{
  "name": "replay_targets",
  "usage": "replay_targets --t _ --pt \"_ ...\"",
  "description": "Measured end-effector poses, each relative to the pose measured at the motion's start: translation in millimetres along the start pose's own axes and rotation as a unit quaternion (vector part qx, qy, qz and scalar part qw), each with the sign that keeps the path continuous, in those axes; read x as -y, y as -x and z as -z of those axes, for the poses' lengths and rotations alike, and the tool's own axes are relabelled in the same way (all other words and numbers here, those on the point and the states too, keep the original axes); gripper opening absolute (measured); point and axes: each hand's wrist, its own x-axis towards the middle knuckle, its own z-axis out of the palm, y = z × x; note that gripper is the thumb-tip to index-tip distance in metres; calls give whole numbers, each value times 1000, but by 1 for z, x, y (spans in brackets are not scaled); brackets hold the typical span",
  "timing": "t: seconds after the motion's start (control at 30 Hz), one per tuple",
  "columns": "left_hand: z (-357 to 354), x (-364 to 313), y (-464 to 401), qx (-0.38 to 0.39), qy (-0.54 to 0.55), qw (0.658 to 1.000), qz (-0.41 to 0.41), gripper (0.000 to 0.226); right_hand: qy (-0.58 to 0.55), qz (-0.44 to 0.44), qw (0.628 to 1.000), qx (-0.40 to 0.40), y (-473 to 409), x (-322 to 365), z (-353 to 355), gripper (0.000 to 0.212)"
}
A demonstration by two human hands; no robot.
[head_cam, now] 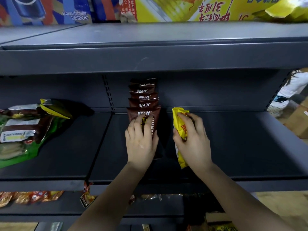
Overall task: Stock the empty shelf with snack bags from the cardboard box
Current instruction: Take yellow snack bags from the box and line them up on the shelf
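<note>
A row of several dark brown snack bags (143, 104) stands upright in a line on the dark grey shelf (241, 147), running back to the rear panel. My left hand (141, 139) rests flat against the front brown bag, fingers spread over it. To the right, my right hand (191, 139) is closed on a yellow snack bag (180, 129), held edge-on just above the shelf board, apart from the brown row. The cardboard box is not clearly in view.
Green and brown snack packs (25, 130) lie on the same shelf at the left. The shelf above (150, 60) overhangs closely. Orange packets (30, 197) sit on the lower shelf. A person in white (290, 90) and cardboard boxes (298, 122) are at the far right.
</note>
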Motion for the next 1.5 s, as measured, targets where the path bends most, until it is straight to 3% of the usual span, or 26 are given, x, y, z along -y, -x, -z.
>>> replay_targets --t 0.33,0.63,0.73,0.83,0.9,1.0,1.07,1.13,1.2,1.37,1.5 --pt "-12 4 5 7 -39 999 17 47 -6 -16 1000 -4 -9 10 -6 52" --pt "2 -3 8 86 -87 992 29 62 -22 -23 1000 0 -7 10 -5 52" --pt "20 -19 7 70 -18 996 42 54 -48 -32 998 3 -9 8 0 52" --pt "38 -46 4 49 147 988 25 39 -60 -13 998 -4 -13 8 5 53" --pt "47 -66 -3 69 246 964 68 34 -61 2 998 3 -18 6 9 53" --pt "45 -89 -17 132 341 904 221 42 -65 18 998 14 -23 -2 15 50" --pt "37 -98 -29 171 422 832 317 43 -61 28 998 13 -24 -7 18 48" --pt "32 -107 -41 194 520 733 393 32 -55 47 997 14 -23 -11 17 48" --pt "25 -112 -48 201 558 675 438 27 -72 62 995 36 -24 -17 15 52" --pt "3 -109 -55 188 559 639 493 19 -233 36 966 110 -29 -34 15 66" --pt "-10 -101 -59 193 544 631 518 15 -289 -73 946 128 -32 -50 14 68"
